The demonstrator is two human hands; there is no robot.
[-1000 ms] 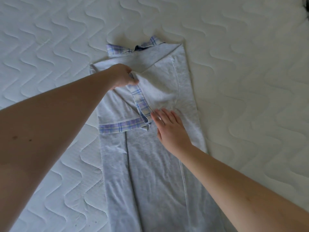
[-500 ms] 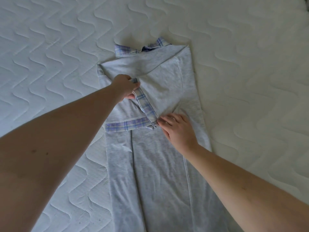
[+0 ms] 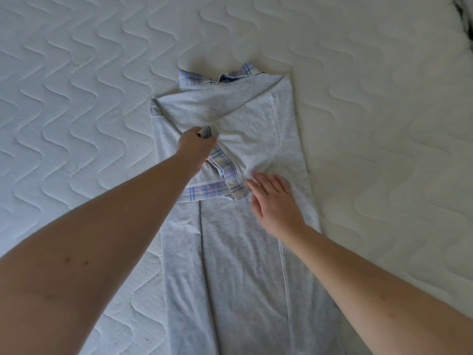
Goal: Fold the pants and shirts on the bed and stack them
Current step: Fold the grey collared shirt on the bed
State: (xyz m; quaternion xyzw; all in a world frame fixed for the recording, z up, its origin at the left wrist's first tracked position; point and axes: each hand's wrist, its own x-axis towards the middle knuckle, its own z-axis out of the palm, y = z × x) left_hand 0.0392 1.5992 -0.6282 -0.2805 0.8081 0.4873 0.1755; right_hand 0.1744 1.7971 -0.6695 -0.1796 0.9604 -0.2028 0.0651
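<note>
A light grey shirt [image 3: 238,265] with a blue plaid collar [image 3: 217,78] lies lengthwise on the bed, its sides folded inward into a long strip. Both short sleeves, edged with plaid cuffs [image 3: 225,172], are folded onto the chest. My left hand [image 3: 195,147] pinches a fold of grey sleeve fabric just above the slanted cuff. To the right of the cuffs' corner, my right hand [image 3: 275,201] lies flat on the shirt with its fingers straight.
The white quilted mattress [image 3: 384,149] spreads out on every side of the shirt. A dark object [image 3: 467,19] shows at the top right corner of the view.
My left hand has kept its pinch on the sleeve fabric. My right hand has slid a little to the right of the cuff corner and flattened on the shirt. The camera view has shifted slightly.
</note>
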